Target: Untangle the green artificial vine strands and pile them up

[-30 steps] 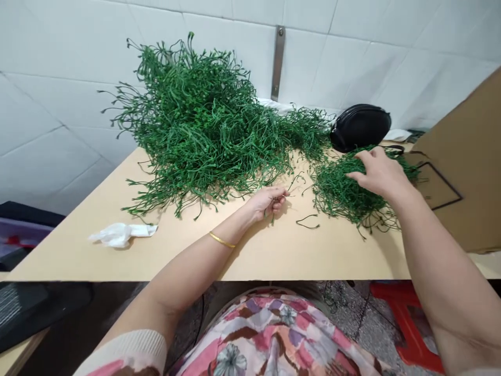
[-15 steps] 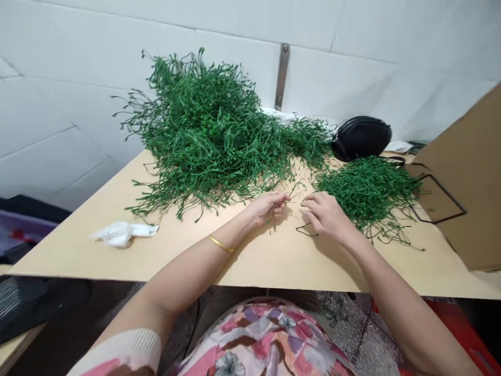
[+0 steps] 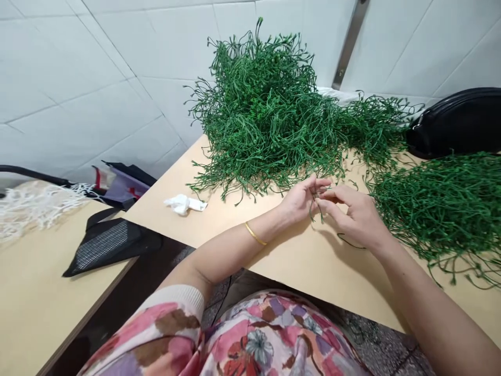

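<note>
My left hand (image 3: pixel 300 199) and my right hand (image 3: pixel 354 215) meet over the tan table (image 3: pixel 297 256), fingertips pinched together on a thin green plastic stem (image 3: pixel 318 201) that dangles between them. A gold bangle (image 3: pixel 255 234) circles my left wrist. Behind the hands rises a big heap of green plastic stems (image 3: pixel 270 115). A smaller, flatter pile of the same stems (image 3: pixel 442 203) lies to the right of my right hand. One loose stem (image 3: pixel 348 244) lies on the table under my right wrist.
A crumpled white tissue (image 3: pixel 183 204) lies left of the hands. A black pouch (image 3: pixel 457 122) sits at the back right against the white tiled wall. A second table at the left carries a black mesh bag (image 3: pixel 109 245) and white fringe (image 3: pixel 39 201).
My right hand left the small pile and came to my left hand, joining its grip on the stem. The view swung left, so the cardboard box is out of sight.
</note>
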Demonstrator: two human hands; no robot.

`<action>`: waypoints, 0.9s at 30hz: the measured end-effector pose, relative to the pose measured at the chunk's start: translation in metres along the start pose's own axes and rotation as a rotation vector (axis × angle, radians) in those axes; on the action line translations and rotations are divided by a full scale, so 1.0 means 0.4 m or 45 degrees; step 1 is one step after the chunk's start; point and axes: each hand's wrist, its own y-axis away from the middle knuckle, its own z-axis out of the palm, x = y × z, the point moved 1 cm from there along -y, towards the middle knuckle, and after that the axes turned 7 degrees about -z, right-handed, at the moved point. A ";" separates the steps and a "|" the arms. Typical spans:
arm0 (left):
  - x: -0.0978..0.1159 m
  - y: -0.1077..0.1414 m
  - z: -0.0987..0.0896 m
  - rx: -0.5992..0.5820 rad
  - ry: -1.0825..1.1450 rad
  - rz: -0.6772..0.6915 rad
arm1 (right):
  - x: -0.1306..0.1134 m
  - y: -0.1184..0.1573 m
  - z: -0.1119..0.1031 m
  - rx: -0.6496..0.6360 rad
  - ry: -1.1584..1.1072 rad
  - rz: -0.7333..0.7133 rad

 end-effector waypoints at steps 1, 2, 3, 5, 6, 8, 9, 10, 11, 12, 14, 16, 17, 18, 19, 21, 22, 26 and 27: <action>0.001 -0.001 -0.002 -0.001 0.025 -0.006 | 0.002 -0.008 0.011 0.008 0.044 0.013; 0.002 -0.002 -0.003 0.002 0.052 -0.008 | 0.008 -0.014 0.023 0.012 0.104 0.030; 0.002 -0.003 -0.005 0.004 0.075 -0.015 | 0.017 -0.016 0.035 0.011 0.172 0.045; 0.004 -0.005 -0.007 0.010 0.101 -0.033 | 0.037 -0.013 0.055 0.008 0.298 0.050; 0.004 -0.006 -0.009 0.011 0.103 -0.033 | 0.048 -0.009 0.063 0.002 0.343 0.042; 0.005 -0.009 -0.011 0.004 0.092 -0.012 | 0.064 0.000 0.073 -0.014 0.386 0.029; 0.005 -0.010 -0.013 -0.003 0.085 0.005 | 0.069 0.005 0.076 -0.017 0.380 0.032; 0.005 -0.011 -0.014 -0.010 0.076 0.017 | 0.073 0.008 0.077 -0.013 0.354 0.043; 0.005 -0.011 -0.014 -0.020 0.065 0.022 | 0.075 0.010 0.078 0.001 0.315 0.062; 0.005 -0.012 -0.014 -0.029 0.049 0.025 | 0.076 0.011 0.078 0.021 0.267 0.090; 0.005 -0.010 -0.011 -0.045 -0.005 0.034 | 0.078 0.011 0.080 0.063 0.166 0.161; 0.002 -0.005 -0.005 -0.054 -0.078 0.046 | 0.080 0.010 0.083 0.103 0.115 0.233; -0.001 -0.002 -0.002 -0.061 -0.115 0.051 | 0.081 0.010 0.085 0.121 0.119 0.261; -0.004 0.001 0.002 -0.073 -0.151 0.055 | 0.083 0.010 0.085 0.139 0.136 0.282; -0.008 0.005 0.005 -0.088 -0.184 0.066 | 0.085 0.010 0.086 0.153 0.159 0.294; -0.015 0.009 0.009 -0.126 -0.245 0.106 | 0.088 0.010 0.085 0.170 0.171 0.304; -0.017 0.010 0.009 -0.140 -0.276 0.129 | 0.090 0.011 0.084 0.174 0.157 0.305; -0.021 0.004 0.000 -0.121 -0.370 0.219 | 0.089 0.011 0.085 0.167 0.082 0.297; -0.021 0.002 -0.004 -0.111 -0.393 0.244 | 0.088 0.011 0.086 0.166 0.082 0.291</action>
